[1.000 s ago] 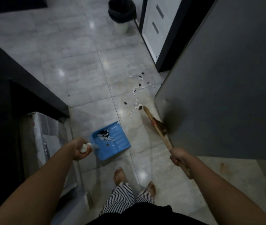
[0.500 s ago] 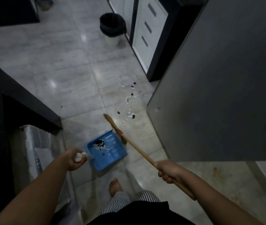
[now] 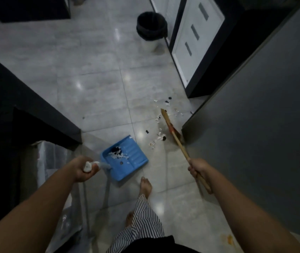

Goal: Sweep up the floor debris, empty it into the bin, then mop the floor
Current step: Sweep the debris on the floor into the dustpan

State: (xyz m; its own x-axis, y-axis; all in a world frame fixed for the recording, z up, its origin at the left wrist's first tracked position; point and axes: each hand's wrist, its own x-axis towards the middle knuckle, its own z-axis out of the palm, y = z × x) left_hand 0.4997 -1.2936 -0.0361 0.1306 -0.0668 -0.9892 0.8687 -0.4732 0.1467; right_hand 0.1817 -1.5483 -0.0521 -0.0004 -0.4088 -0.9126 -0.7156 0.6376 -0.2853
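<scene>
Glossy floor tiles [image 3: 90, 88] hold the debris [image 3: 161, 138] beside the dark wall [image 3: 255, 106], so my right hand [image 3: 199, 168] clenches the broom [image 3: 179, 145], head among the scraps, to pull them toward the dustpan [image 3: 136, 156] my left hand [image 3: 83, 168] grips by its handle.

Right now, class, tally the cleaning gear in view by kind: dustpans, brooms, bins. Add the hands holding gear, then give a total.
dustpan: 1
broom: 1
bin: 1
hands holding gear: 2 (left hand on the dustpan, right hand on the broom)
Total: 5
</scene>
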